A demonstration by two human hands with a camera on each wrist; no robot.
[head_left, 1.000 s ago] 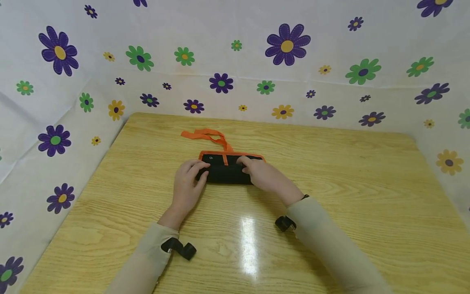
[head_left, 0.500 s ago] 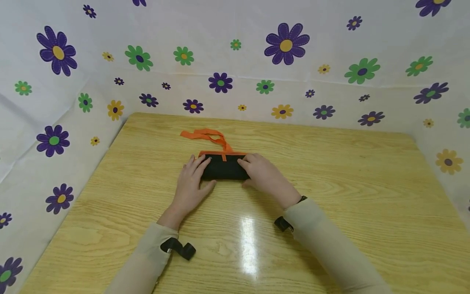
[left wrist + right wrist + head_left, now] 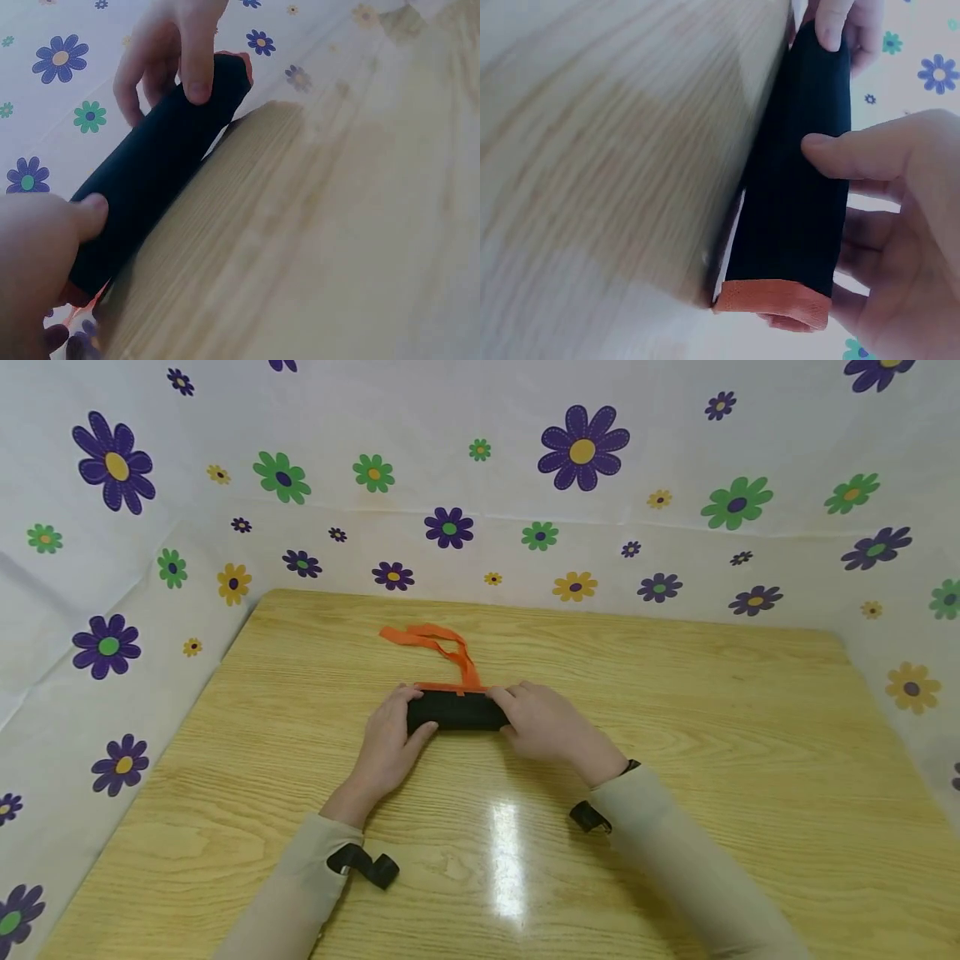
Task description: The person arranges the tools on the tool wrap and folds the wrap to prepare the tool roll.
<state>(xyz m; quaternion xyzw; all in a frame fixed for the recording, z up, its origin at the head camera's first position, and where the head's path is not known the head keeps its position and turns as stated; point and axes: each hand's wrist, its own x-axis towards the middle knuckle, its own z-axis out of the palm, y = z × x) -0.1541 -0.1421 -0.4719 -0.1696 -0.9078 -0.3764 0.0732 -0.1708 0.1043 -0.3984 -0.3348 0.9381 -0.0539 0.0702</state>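
Observation:
A black cloth roll-up pouch [image 3: 459,712] with orange edging lies rolled into a tube on the table. Its orange tie strap [image 3: 442,641] trails from the far edge toward the back left. My left hand [image 3: 387,735] grips the left end, thumb on the near side and fingers over the far side. At the other end, my right hand [image 3: 546,723] holds the roll the same way. In the right wrist view, the thumb [image 3: 829,154] presses the black cloth while the fingers reach behind it. The orange-trimmed end [image 3: 776,296] shows rolled layers there. Whatever the roll may contain is hidden.
The wooden table [image 3: 712,760] extends on all sides of the roll. A white flower-printed cloth [image 3: 480,410] hangs behind it and along the sides. Black straps [image 3: 365,865] dangle from both wrists.
The pouch's flat far part, with its printed mark, has been rolled up into the tube, leaving only a thin orange edge showing. Both hands now hold the ends; the strap has shifted slightly right.

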